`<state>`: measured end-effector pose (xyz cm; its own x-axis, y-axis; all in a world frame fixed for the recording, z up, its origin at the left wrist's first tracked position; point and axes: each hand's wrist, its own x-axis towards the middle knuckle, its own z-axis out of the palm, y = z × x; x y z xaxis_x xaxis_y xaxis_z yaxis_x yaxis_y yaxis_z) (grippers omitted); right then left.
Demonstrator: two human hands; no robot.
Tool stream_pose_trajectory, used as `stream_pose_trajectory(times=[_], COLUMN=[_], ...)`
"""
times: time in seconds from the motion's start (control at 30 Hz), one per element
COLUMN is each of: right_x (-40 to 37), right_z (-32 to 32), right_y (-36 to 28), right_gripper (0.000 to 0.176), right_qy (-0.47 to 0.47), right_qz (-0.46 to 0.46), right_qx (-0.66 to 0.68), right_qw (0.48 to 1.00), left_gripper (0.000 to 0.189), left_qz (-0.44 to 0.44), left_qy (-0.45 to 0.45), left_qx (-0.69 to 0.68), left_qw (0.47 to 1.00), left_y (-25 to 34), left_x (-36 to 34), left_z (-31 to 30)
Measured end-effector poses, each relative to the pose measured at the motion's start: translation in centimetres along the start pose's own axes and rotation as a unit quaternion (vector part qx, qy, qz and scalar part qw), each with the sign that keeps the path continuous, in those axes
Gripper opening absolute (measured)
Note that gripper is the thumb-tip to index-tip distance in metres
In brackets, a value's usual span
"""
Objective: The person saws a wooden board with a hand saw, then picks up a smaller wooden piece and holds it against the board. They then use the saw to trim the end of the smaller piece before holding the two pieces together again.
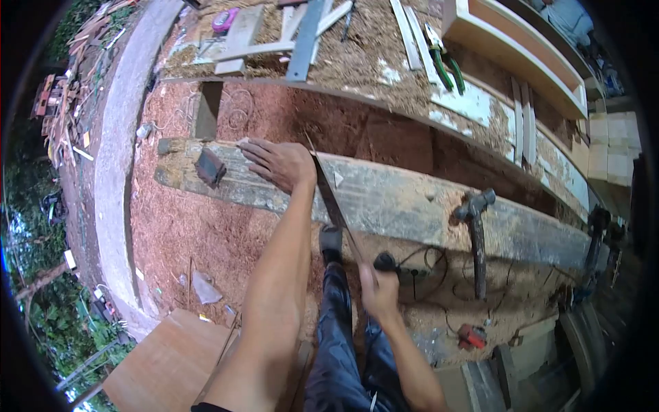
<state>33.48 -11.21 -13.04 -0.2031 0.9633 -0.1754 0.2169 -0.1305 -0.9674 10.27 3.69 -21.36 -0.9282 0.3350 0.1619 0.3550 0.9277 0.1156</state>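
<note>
A long weathered plank point(398, 199) runs across the view, above the sawdust-strewn floor. My left hand point(280, 165) lies flat on it with fingers stretched out, just left of a long thin blade. That blade belongs to what looks like a handsaw point(333, 206), slanting across the plank; its teeth are too small to make out. My right hand point(379, 292) is wrapped round the near end, hiding the handle. A dark block point(209, 167) sits on the plank left of my left hand. A hammer point(476, 230) rests farther right, its handle overhanging the near edge.
Beyond the plank, a shavings-covered workbench point(371, 62) carries wood strips, green-handled pliers point(444, 60), a pink tape measure point(224, 20) and a wooden drawer box point(522, 48). Cables and a red tool point(472, 336) lie nearby. A plywood sheet point(165, 364) is lower left. Another person point(566, 22) appears top right.
</note>
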Motion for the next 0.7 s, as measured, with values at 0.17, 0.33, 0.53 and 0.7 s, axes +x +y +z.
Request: stream_pose_trajectory(times=[0.17,0.33,0.53,0.7], right_x=[1.2,-3.1,0.0,0.3], right_z=[1.7,-3.0,-1.3,0.0], right_y=[1.3,3.0,1.5,0.4], right_gripper=[0.050,0.052,0.050,0.047], right_qy=[-0.043,-0.011,-0.053,-0.081], right_qz=[0.130,0.211,0.129,0.108], right_qx=[-0.031,0.090,-0.023,-0.077], right_qw=[0.990,0.973,0.990,0.988], left_gripper=[0.061,0.060,0.059,0.058], left_qz=[-0.007,-0.005,-0.012,-0.024], left_qy=[0.019,0.036,0.015,0.029], left_qx=[-0.039,-0.063,-0.077,-0.099], left_qw=[0.999,0.997,0.997,0.994], left_y=[0.3,0.2,0.4,0.5], left_x=[0.7,0.5,0.7,0.7], left_z=[-0.3,-0.1,-1.4,-1.1])
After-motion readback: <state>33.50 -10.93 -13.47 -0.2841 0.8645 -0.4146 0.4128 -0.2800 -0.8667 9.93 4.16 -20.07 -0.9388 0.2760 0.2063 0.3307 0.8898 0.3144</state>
